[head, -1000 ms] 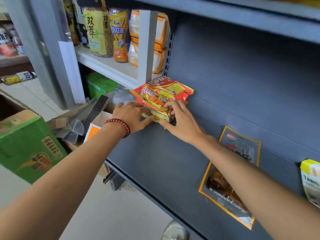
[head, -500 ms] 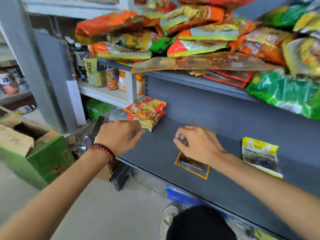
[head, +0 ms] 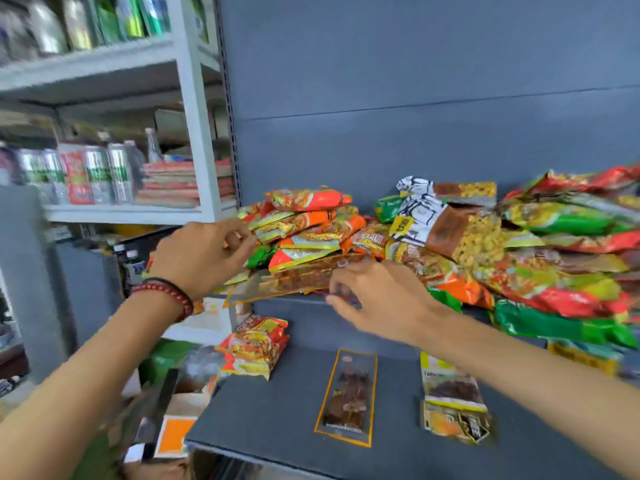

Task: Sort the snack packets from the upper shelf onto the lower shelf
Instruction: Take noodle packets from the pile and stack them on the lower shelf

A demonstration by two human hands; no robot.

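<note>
Grips loose and seemingly empty through the blur, left hand [head: 204, 258] and right hand [head: 381, 303] have lifted off the sorted stack [head: 254, 348], lower centre-left on the lower shelf [head: 277, 410], to the snack packets [head: 467, 244] heaped mid-frame on the upper shelf [head: 287, 303], ready for another pick.

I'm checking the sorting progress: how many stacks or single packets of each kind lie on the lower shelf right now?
Red-and-yellow packets: 1 stack (too blurred to count the packets in it)
Clear orange-edged packet: 1
Yellow-topped packet: 1
Total: 3 kinds set out on the lower shelf
</note>
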